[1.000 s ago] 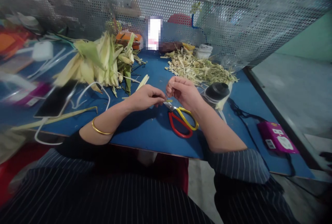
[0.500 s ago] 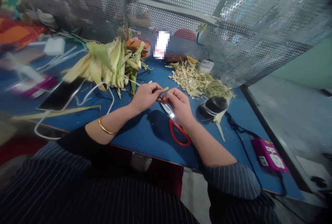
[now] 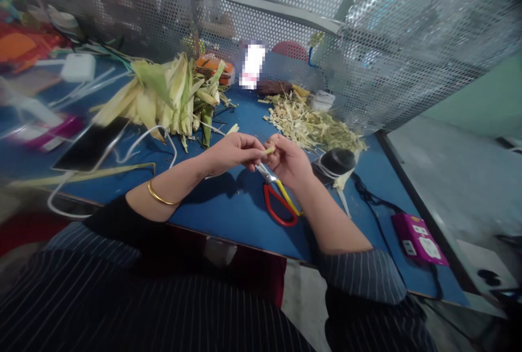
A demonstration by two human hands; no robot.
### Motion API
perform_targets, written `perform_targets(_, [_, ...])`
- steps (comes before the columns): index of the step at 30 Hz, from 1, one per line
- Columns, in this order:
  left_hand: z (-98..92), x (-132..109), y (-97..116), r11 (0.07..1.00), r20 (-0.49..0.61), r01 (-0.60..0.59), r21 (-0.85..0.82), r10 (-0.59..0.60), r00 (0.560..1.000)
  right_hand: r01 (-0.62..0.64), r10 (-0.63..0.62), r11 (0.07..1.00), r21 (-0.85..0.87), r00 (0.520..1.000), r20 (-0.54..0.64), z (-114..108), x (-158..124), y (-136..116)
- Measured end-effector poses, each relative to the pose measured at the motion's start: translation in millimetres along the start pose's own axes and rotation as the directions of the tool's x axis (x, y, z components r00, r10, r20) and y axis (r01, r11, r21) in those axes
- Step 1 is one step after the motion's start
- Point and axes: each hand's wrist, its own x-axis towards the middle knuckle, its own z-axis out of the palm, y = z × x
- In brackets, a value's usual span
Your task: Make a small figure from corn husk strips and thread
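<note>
My left hand (image 3: pixel 234 152) and my right hand (image 3: pixel 290 160) meet over the blue table (image 3: pixel 228 210), both pinched on a small yellow-green strip of corn husk (image 3: pixel 269 150) held between their fingertips. Just below my right hand lie scissors (image 3: pixel 279 205) with one red and one yellow handle, blades pointing up towards the hands. A pile of whole corn husks (image 3: pixel 163 99) lies to the far left. A heap of shredded husk trimmings (image 3: pixel 312 123) lies to the far right.
A black phone (image 3: pixel 92 145) with a white cable (image 3: pixel 138 142) lies at the left. A black round lidded container (image 3: pixel 336 161) stands by my right hand. A pink power strip (image 3: pixel 418 238) with a black cord sits at the right edge. Perforated metal screens (image 3: pixel 408 31) wall the back.
The hands stayed together on the strip while the view shifted slightly. The right hand has drawn back a little, uncovering the scissors' yellow handle.
</note>
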Motion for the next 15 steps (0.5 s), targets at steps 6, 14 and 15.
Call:
perform_targets(6, [1.2, 8, -11, 0.998, -0.352, -0.053, -0.030, 0.039, 0.935, 0.245, -0.262, 0.953, -0.179, 0.962, -0.074, 12, -3, 14])
perform_targets(14, [-0.4, 6, -21, 0.973, -0.315, -0.013, 0.229, 0.086, 0.945, 0.496, -0.421, 0.300, -0.815, 0.835, 0.354, 13, -15, 14])
perform_targets(15, [0.4, 6, -21, 0.975, -0.317, 0.005, 0.222, 0.067, 0.946, 0.516, -0.403, 0.251, -0.819, 0.825, 0.397, 11, -15, 14])
